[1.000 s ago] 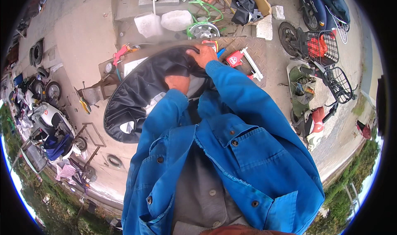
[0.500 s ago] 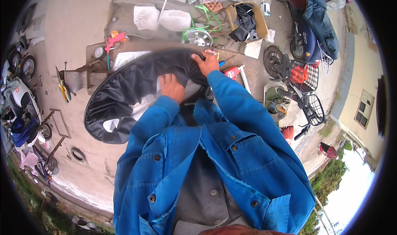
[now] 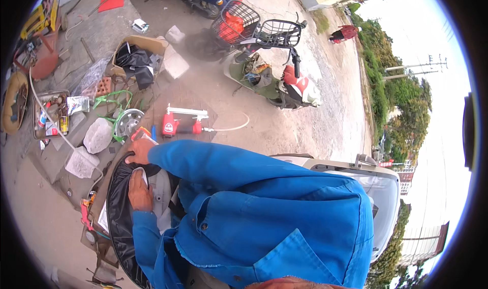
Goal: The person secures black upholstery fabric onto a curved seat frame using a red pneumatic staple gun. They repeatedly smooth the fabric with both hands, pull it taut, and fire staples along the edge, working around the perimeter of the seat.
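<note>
A wide, rounded black vinyl cover [image 3: 119, 215] with a dark rim lies in front of me, partly behind my sleeves. Pale grey and whitish material [image 3: 161, 197] shows inside it. At its far edge, my right hand [image 3: 141, 150] is closed on the rim. Just below it, my left hand [image 3: 140, 191] is inside the rim, fingers bent and pressed together on the black vinyl. A whitish edge shows beside the left fingers; their tips are partly hidden. A red staple gun [image 3: 175, 125] with an air hose lies beyond the right forearm, apart from both hands.
Pale stone blocks [image 3: 97, 135], a wheel rim [image 3: 129, 123] and a cardboard box of black material [image 3: 161, 47] stand beyond. A tray of cans and tools [image 3: 50, 118] lies at far left. Further out is a scooter with wire baskets [image 3: 277, 34]. A red-handled tool [image 3: 85, 213] lies to the left.
The view has swung round to the right, so the cover now appears further left. My left hand has shifted from the pale inside toward the rim. The right hand stays on the rim.
</note>
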The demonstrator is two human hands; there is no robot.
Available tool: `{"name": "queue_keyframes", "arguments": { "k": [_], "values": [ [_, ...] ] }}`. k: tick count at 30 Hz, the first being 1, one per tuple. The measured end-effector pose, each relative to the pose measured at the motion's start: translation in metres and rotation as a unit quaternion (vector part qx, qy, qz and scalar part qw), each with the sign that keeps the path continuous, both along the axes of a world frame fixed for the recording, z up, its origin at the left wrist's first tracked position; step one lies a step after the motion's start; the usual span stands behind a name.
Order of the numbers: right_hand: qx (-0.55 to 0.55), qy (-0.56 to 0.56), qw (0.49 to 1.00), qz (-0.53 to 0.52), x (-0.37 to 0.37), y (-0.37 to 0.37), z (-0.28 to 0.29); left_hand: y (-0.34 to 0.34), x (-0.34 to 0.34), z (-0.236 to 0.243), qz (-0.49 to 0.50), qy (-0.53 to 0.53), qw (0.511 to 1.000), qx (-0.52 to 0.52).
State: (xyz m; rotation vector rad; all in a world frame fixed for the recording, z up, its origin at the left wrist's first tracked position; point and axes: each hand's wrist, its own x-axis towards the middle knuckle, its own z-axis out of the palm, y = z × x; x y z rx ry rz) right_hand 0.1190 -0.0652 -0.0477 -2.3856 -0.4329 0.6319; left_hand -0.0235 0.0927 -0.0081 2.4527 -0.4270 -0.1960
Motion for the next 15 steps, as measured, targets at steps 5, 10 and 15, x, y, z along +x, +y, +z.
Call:
{"name": "queue_keyframes", "arguments": {
  "k": [5,10,15],
  "values": [
    [-0.012,0.054,0.998,-0.04,-0.007,0.004,-0.005,-0.012,-0.005,-0.01,0.028,0.016,0.998,0.058],
    [0.116,-0.091,0.987,-0.06,-0.013,-0.044,0.025,-0.016,-0.013,-0.022,0.025,-0.01,0.994,0.107],
    [-0.152,-0.266,0.948,-0.086,-0.041,-0.173,0.038,-0.034,-0.008,-0.014,0.05,-0.005,0.996,0.067]
  ]
}}
